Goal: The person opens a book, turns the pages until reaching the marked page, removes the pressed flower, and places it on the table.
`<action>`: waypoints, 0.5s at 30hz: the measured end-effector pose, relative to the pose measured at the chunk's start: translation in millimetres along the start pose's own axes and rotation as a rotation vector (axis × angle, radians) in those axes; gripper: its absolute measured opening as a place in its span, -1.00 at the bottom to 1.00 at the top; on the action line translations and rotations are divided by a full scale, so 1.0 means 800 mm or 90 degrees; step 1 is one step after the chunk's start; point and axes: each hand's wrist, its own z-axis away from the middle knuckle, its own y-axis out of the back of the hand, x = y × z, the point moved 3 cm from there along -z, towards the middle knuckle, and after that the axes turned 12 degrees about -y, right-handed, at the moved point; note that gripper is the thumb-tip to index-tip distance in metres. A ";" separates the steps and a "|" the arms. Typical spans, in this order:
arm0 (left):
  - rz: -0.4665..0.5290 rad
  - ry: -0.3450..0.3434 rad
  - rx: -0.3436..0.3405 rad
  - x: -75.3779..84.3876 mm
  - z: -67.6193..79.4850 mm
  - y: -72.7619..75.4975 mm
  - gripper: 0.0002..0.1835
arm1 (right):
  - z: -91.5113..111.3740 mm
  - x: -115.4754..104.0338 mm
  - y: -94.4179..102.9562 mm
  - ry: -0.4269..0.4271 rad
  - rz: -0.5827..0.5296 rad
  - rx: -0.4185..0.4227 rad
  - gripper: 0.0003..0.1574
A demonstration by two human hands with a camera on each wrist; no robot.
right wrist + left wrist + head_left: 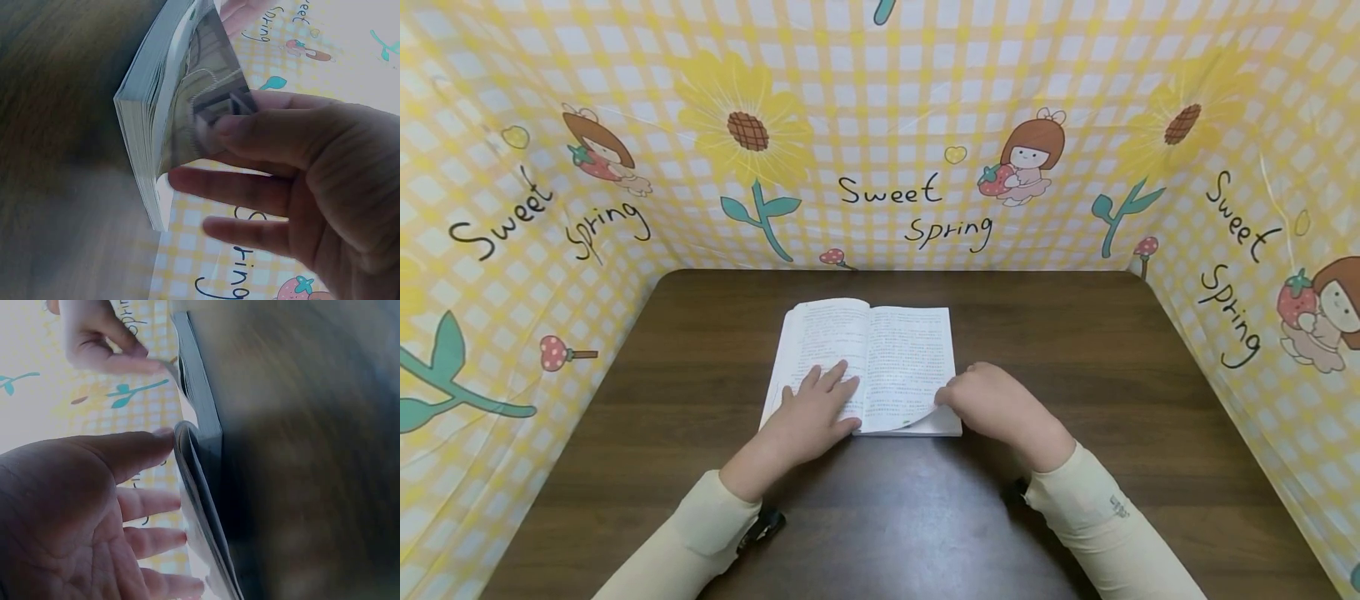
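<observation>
An open book (910,350) with printed pages lies on the brown table. My left hand (811,412) rests spread on its left page, fingers straight; in the left wrist view the left hand's thumb (147,450) touches near the spine. At the lower right corner my right hand (992,404) pinches a lifted page between thumb and fingers. The right wrist view shows that page (212,87) bent up, a picture on its underside, with the right hand (325,162) holding its edge. Beneath it is the thick stack of remaining pages (140,119).
The dark wooden table (880,517) extends around the book. A yellow checked cloth (880,108) with flowers and cartoon figures encloses the back and both sides. Dark wrist devices show under both sleeves, such as the left one (762,531).
</observation>
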 end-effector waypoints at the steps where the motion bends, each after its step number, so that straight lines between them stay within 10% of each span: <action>1: -0.006 0.000 0.005 0.001 0.000 0.000 -0.23 | 0.000 0.000 0.001 0.007 0.008 0.019 -0.58; 15: 0.001 -0.079 0.020 0.016 0.000 -0.003 -0.38 | -0.001 -0.009 0.023 0.041 0.071 0.185 -0.55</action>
